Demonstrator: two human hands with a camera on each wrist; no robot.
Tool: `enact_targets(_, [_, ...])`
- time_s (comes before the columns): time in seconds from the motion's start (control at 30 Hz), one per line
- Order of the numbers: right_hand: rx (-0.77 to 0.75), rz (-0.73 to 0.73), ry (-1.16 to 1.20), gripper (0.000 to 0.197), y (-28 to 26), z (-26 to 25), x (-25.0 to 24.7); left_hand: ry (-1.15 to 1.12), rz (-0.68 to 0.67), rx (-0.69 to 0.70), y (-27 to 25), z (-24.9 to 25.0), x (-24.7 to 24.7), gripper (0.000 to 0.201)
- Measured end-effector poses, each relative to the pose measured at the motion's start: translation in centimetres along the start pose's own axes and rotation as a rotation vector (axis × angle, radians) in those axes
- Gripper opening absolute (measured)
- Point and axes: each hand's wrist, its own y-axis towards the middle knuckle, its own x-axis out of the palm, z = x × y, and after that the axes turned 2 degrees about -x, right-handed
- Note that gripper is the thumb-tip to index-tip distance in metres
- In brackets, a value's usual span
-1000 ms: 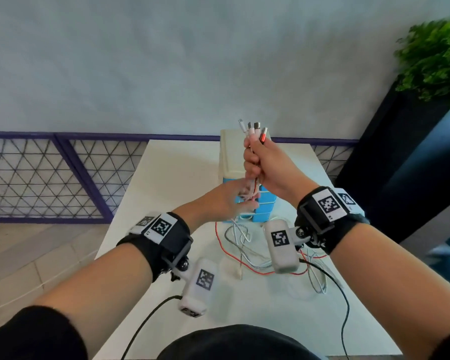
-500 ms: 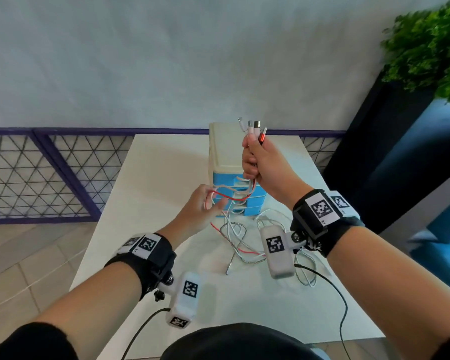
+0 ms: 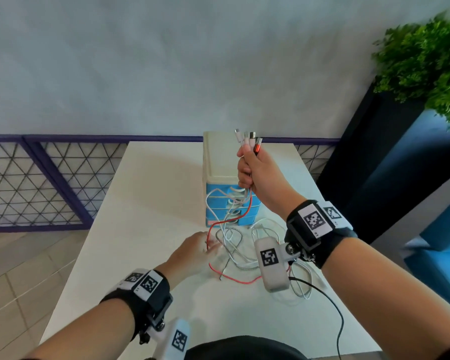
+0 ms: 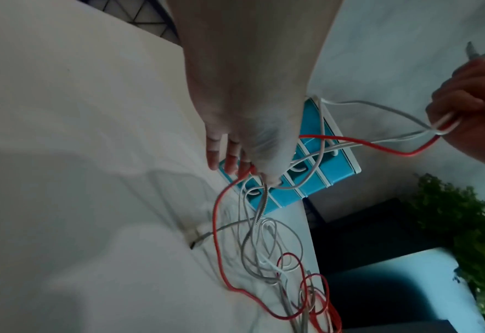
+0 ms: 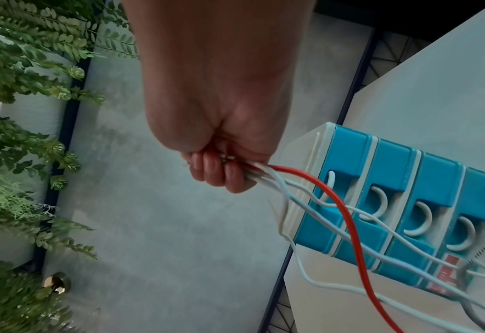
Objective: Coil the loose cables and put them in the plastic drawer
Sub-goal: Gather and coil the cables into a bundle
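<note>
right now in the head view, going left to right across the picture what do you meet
Lattice fence → left hand → drawer unit → right hand gripping the cable ends → green plant

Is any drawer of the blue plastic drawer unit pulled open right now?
No, in the right wrist view all four fronts of the drawer unit sit flush and shut, with the cables hanging across them.

At frame centre the right hand (image 5: 221, 139) grips a bundle of cables (image 5: 267, 178), one red, the others white. They trail toward the lower right across the blue plastic drawer (image 5: 392, 202) unit standing on the counter (image 5: 435, 78). Green foliage (image 5: 22, 112) fills the left edge.
</note>
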Motion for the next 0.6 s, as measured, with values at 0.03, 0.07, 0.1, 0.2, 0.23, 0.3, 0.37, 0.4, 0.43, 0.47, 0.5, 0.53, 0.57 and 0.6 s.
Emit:
enact_targets(0.03, [0.01,-0.009,-0.003,0.026,-0.2,0.1,0.2,-0.064,-0.038,-0.019,0.0,0.3,0.2,0.028])
enact_targets(0.07, [0.018,-0.018,-0.011,0.026,-0.4,0.2,0.2,-0.191,-0.083,-0.052,0.2,1.0,0.2,0.033])
enact_targets(0.1, [0.025,-0.029,-0.032,0.026,-0.6,0.3,0.3,-0.351,-0.122,-0.094,0.4,1.7,0.2,0.032])
enact_targets(0.2, [0.047,-0.055,-0.183,0.028,-1.1,0.4,0.0,-0.619,-0.167,-0.162,1.0,3.6,-0.7,0.031])
enact_targets(0.23, [0.055,-0.059,-0.243,0.028,-1.2,0.4,-0.2,-0.673,-0.179,-0.159,1.1,4.0,-1.1,0.043])
enact_targets(0.3, [0.068,-0.059,-0.379,0.028,-1.3,0.4,-0.9,-0.822,-0.221,-0.186,1.2,4.0,-2.0,0.061])
enact_targets(0.37, [0.08,-0.047,-0.527,0.027,-1.3,0.4,-1.7,-0.99,-0.282,-0.229,1.2,3.6,-3.2,0.052])
enact_targets(0.4, [0.081,-0.036,-0.595,0.027,-1.2,0.4,-2.1,-1.07,-0.271,-0.251,1.0,3.3,-3.8,0.038])
enact_targets(0.43, [0.079,-0.024,-0.651,0.028,-1.1,0.5,-2.5,-1.158,-0.213,-0.269,1.0,3.1,-4.4,0.023])
enact_targets(0.47, [0.079,-0.014,-0.691,0.028,-1.0,0.6,-2.8,-1.23,-0.121,-0.266,1.1,2.7,-4.8,0.015])
enact_targets(0.5, [0.087,-0.009,-0.709,0.027,-0.9,0.8,-3.0,-1.273,-0.019,-0.239,1.0,2.5,-5.1,0.013])
enact_targets(0.53, [0.1,-0.013,-0.709,0.025,-0.9,0.9,-3.1,-1.274,0.069,-0.179,0.9,2.5,-5.4,0.015])
enact_targets(0.57, [0.113,-0.026,-0.705,0.023,-0.8,1.1,-2.9,-1.239,0.119,-0.106,0.7,2.8,-5.8,0.016])
enact_targets(0.6, [0.126,-0.043,-0.706,0.023,-0.8,1.3,-2.7,-1.174,0.141,-0.035,0.5,3.2,-6.1,0.015])
